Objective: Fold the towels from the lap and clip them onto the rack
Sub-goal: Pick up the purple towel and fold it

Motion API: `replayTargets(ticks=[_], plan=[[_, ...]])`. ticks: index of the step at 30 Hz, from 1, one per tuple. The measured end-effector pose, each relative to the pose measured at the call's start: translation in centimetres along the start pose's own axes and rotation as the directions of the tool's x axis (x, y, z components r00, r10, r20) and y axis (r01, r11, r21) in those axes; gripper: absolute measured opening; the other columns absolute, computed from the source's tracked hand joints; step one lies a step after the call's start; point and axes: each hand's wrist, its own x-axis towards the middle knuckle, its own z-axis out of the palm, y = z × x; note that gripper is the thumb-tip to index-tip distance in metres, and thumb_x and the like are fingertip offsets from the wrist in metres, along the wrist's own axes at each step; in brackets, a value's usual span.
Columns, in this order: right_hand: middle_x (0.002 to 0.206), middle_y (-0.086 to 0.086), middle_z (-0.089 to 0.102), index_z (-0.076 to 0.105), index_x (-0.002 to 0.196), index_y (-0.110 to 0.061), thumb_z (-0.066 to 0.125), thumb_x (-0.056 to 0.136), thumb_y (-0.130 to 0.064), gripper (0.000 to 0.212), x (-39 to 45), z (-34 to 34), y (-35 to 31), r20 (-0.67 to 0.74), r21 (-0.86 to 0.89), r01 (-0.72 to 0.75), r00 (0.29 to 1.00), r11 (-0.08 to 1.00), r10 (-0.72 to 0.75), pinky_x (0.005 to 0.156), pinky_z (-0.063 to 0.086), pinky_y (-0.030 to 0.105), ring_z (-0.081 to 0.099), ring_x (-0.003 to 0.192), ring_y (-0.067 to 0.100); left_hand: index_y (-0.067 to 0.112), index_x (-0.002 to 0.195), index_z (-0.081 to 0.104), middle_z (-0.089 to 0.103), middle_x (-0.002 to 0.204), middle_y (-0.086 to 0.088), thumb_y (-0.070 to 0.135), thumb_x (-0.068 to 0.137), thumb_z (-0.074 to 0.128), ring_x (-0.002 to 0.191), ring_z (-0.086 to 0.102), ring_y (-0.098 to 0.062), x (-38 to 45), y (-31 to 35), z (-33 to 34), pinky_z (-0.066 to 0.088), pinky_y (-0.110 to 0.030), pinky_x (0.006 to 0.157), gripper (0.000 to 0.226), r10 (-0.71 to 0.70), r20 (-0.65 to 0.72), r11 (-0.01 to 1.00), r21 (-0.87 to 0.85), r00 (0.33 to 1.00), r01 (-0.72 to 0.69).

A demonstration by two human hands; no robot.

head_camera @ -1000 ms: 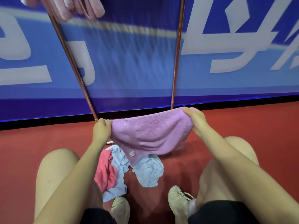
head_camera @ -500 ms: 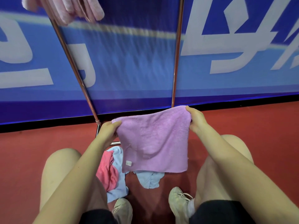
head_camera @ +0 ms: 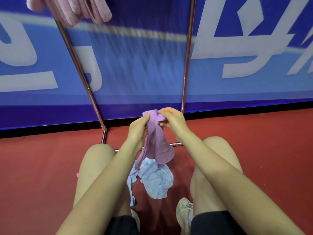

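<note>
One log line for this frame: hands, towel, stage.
stage: folding | left hand: grips purple towel | right hand: grips purple towel | blue towels: between legs | pink towel: on rack

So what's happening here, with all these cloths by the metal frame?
A person is sitting on the red floor, folding towels to clip onto the rack in front. The left hand and right hand are close together, both gripping the top of a purple towel that hangs doubled over between the knees. A crumpled light blue towel lies below it, not yet folded. A pink towel already hangs at the top of the rack.
</note>
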Motion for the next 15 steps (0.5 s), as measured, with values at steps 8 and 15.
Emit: replayTargets(ticks=[8,15], plan=[[0.069,0.007,0.065,0.064,0.096,-0.003,0.049,0.091,0.000,0.016,0.6,0.7,-0.6,0.105,-0.167,0.144,0.986,0.975,-0.128,0.059,0.053,0.017,0.064,0.056,0.006,0.000,0.086,0.064,0.071,0.062,-0.004,0.014,0.101,0.044,0.053,0.068,-0.010,0.2,0.9,1.1,0.052,-0.018,0.049,0.029,-0.002,0.004,0.996,-0.093,1.000,0.002],[0.094,-0.003,0.060,0.074,0.090,-0.017,0.064,0.086,-0.022,0.012,1.8,-0.3,0.0,0.091,-0.686,0.471,0.811,0.555,-0.577,0.083,0.034,0.018,0.046,0.097,0.011,0.004,0.090,0.065,0.069,0.088,-0.010,0.016,0.100,0.047,0.070,0.068,-0.013,0.7,1.1,0.9,0.054,-0.022,0.064,0.023,-0.001,-0.048,0.999,-0.052,0.999,-0.001]])
